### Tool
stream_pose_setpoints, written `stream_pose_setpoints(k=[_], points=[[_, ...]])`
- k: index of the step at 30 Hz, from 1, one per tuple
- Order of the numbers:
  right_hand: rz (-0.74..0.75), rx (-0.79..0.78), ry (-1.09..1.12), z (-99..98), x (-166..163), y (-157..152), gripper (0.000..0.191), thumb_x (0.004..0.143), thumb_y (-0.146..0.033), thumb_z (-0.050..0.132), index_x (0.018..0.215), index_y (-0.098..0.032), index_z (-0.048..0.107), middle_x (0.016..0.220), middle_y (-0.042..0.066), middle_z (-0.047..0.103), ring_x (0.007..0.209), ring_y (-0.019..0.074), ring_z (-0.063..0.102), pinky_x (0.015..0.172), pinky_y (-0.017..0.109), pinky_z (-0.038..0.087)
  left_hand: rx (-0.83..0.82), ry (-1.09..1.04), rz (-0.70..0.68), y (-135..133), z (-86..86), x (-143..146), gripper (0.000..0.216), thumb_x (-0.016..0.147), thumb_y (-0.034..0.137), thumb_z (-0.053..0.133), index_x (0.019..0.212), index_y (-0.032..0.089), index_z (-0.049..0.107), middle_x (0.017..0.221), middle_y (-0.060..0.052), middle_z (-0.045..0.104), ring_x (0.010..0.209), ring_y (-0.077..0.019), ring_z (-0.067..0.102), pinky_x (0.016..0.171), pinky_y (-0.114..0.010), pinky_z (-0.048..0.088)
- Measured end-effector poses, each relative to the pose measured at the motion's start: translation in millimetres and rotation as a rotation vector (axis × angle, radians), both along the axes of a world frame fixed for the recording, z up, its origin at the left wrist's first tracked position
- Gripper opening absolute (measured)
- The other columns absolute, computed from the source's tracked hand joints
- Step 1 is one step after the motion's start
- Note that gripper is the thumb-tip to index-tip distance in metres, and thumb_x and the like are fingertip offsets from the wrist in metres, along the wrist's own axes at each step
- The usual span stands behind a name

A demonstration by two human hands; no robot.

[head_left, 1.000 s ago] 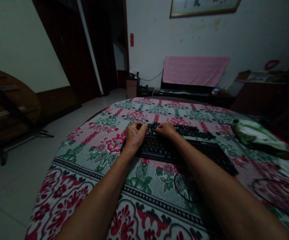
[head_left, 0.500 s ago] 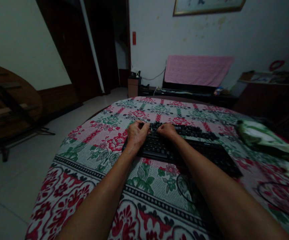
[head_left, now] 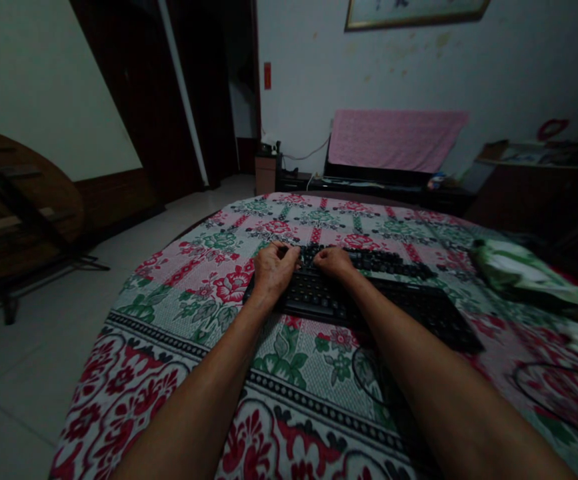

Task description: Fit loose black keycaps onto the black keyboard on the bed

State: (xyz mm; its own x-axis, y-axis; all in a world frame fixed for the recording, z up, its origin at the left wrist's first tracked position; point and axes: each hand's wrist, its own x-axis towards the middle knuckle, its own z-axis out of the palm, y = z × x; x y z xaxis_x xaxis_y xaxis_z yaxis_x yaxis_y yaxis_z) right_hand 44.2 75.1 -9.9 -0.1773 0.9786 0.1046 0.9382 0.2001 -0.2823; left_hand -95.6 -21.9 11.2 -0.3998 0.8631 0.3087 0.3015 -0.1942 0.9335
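A black keyboard [head_left: 313, 303] lies on the patterned tablecloth, slanting down to the right. Behind its far edge runs a band of loose black keycaps [head_left: 393, 262]. My left hand [head_left: 273, 270] is over the keyboard's far left part, thumb and fingers curled together in a pinch. Close by on the right, my right hand [head_left: 335, 261] is closed too, its fingertips pointing at the left hand near the keycaps. Whatever is between the fingers of either hand is too small and dark to make out. My right forearm covers part of the keyboard's middle.
The floral tablecloth [head_left: 289, 363] covers a round-edged table. A black cable [head_left: 356, 373] loops in front of the keyboard. To the right lies a green and white package [head_left: 523, 273]. A folded wooden table [head_left: 23, 193] stands at left; a pink cloth [head_left: 393, 139] hangs at the back.
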Motion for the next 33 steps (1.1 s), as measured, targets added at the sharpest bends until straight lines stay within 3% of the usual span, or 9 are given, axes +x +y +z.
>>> stream_pose_setpoints(k=[10, 23, 33], points=[[-0.006, -0.052, 0.031, -1.7, 0.1, 1.2, 0.029, 0.078, -0.030, 0.047, 0.081, -0.017, 0.073, 0.085, 0.008, 0.071, 0.080, 0.0189, 0.065, 0.068, 0.021, 0.043, 0.002, 0.010, -0.001, -2.1, 1.3, 0.1, 0.023, 0.071, 0.039, 0.058, 0.077, 0.017, 0.061, 0.059, -0.002, 0.067, 0.060, -0.0151, 0.064, 0.060, -0.023, 0.047], [0.012, 0.019, 0.077, -2.0, 1.6, -4.7, 0.029, 0.078, -0.029, 0.048, 0.093, -0.023, 0.072, 0.098, 0.003, 0.071, 0.092, 0.0178, 0.063, 0.075, 0.020, 0.043, -0.011, 0.026, 0.013, -0.1, -1.7, -0.6, 0.023, 0.072, 0.040, 0.057, 0.078, 0.018, 0.061, 0.059, -0.001, 0.067, 0.058, -0.0149, 0.064, 0.059, -0.023, 0.046], [0.017, 0.093, 0.081, 0.5, 4.9, -8.2, 0.030, 0.080, -0.029, 0.046, 0.088, -0.019, 0.073, 0.094, 0.005, 0.071, 0.088, 0.0173, 0.064, 0.075, 0.020, 0.042, 0.005, 0.055, 0.021, -0.7, -2.4, -1.1, 0.026, 0.072, 0.042, 0.057, 0.077, 0.018, 0.062, 0.060, -0.002, 0.067, 0.061, -0.0155, 0.064, 0.059, -0.023, 0.046]])
